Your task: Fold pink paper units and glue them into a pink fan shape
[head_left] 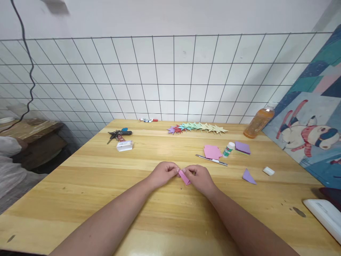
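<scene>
Between my two hands, low over the middle of the wooden table (112, 199), is a small folded piece of pink paper (185, 178). My left hand (165, 173) pinches its upper left corner between thumb and forefinger. My right hand (199, 177) grips its upper right side, thumb on top and fingers curled behind. Part of the paper is hidden under the right fingers. Just beyond the right hand lie a stack of pink paper squares (212, 152) and a slim pen-like tool (213, 160).
A glue bottle (228, 150), purple paper squares (242, 147), a folded purple triangle (248, 176) and an eraser (269, 171) lie to the right. Folded paper stars (197, 127), markers (148, 120) and a drink bottle (258, 122) are along the back. Keys (117, 135) and a small box (124, 145) lie left.
</scene>
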Tool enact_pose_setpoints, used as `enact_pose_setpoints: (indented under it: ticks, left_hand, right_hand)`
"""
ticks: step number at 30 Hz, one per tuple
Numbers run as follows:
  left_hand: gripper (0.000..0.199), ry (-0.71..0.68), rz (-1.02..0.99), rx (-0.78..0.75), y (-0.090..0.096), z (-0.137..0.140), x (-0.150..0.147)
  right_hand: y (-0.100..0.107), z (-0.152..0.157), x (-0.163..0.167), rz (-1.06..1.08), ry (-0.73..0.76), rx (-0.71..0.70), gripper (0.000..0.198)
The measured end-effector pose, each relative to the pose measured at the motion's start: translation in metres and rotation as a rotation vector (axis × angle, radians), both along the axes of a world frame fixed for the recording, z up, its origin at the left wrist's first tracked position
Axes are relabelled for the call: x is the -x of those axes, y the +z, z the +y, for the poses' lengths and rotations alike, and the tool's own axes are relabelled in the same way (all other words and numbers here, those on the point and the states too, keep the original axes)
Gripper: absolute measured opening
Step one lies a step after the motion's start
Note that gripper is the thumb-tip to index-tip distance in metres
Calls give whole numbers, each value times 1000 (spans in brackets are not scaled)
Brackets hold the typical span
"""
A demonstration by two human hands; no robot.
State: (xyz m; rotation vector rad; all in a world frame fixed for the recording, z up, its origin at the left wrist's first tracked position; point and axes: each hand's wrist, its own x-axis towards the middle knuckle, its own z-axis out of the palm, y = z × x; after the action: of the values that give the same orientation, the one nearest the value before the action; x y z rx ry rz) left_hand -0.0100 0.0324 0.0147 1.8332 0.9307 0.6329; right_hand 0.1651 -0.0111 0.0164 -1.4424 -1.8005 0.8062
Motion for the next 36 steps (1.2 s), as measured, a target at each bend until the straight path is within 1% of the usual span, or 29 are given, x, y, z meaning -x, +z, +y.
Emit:
enact_pose_setpoints:
  ticks: [3,8,14,19,25,28,33,36]
  left_hand:
    - [27,9,25,-26,-1,0,0]
    - [28,16,32,-44,-1,-1,-2]
    - [28,32,47,-31,-7,0,-2]
    - [28,31,57,-53,-10,1,-2]
    - [30,17,108,-94,-9,0,-2]
    - [28,23,114,-117,-8,-1,-2]
    - [24,13,92,-93,-9,-1,-2]
    - [23,50,78,-91,-12,0,-3]
  right_hand:
    - [-3,0,1,-14,-47,55,26]
    - [-5,1,0,-16,-93,70,22]
    - [-10,3,-1,-61,-67,32,21]
    - [-11,3,-2,-101,-70,-6,22]
    - [-10,2,-1,-134,-74,-2,24]
    - [-10,3,-1,-140,-79,-2,24]
    - [-8,2,0,-158,-67,-11,24]
    - [-7,2,0,-170,-74,-18,24]
